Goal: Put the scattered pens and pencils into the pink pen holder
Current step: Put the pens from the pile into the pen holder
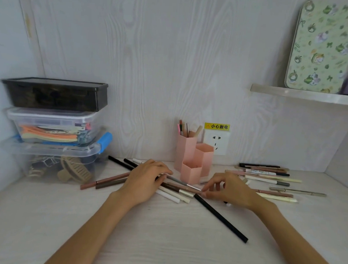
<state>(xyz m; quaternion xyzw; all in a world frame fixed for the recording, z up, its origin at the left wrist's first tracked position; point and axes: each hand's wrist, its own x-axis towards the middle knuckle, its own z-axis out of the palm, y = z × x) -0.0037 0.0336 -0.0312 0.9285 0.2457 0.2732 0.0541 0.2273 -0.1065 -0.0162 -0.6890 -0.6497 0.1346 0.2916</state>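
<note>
- Desk point(165, 240): pale wood-grain surface, meeting a matching back wall. The pink pen holder is the reference landmark for every position below.
- Stack of three storage boxes point(55, 127): well to the left of the holder, against the wall; dark box on top, two clear boxes under it.
- Floral board point(320, 48): up and to the right of the holder, standing on a shelf point(300, 94).
- Pink pen holder point(192, 158): three joined hexagonal tubes of different heights, upright at the back of the desk, just in front of the wall. The tallest tube holds several pens; the two shorter tubes look empty from this angle.
- Wall socket point(216, 142): directly behind the holder, on its right, under a yellow warning label point(217, 126).
- Left hand point(145, 180): just left of the holder, palm down and flat, fingers together, pressing on a heap of pens point(173, 191) that fans out beneath it.
- Right hand point(228, 190): just in front of and right of the holder, thumb and forefinger pinched on the end of a pink-brown pen point(185, 186) lying in front of the holder.
- Long black pen point(221, 218): in front of the holder, lying diagonally toward the near right.
- Right-hand group of pens point(266, 175): to the right of the holder, lying roughly parallel on the desk.
- Two brown pens point(106, 182): to the left of the holder, jutting out from under the left hand.
</note>
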